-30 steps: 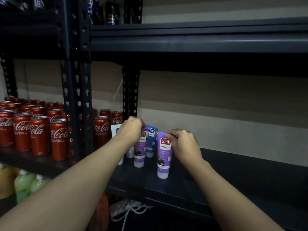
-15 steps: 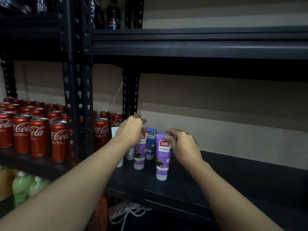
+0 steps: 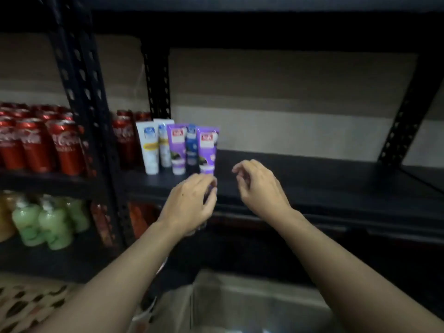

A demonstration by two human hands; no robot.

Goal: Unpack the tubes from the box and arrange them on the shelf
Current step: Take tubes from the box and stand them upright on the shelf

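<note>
While poised before shelf [image 3: 312, 179], left hand [image 3: 189, 205]: fingers [image 3: 204, 182] curled, grasp unclear
Right hand [image 3: 260, 186]: fingers loosely curled, empty
Tubes [image 3: 177, 150]: glossy, upright

**Five tubes upright at the shelf's left end**

Five tubes stand cap-down in a tight cluster at the left end of the dark shelf [image 3: 312, 179], set back from its front edge. From the left:

- The first white tube [image 3: 150, 150] has a blue logo and a yellow band.
- The second white tube [image 3: 165, 145] stands slightly behind it.
- The left purple tube [image 3: 178, 150] has a red-and-white label.
- The dark blue tube [image 3: 191, 147] is set further back.
- The right purple tube [image 3: 208, 150] stands nearest the shelf's middle.

All are upright, with their flat crimped ends on top. The box [image 3: 240, 296] sits below the shelf's front edge, its top open. Its inside is too blurred to read.
</note>
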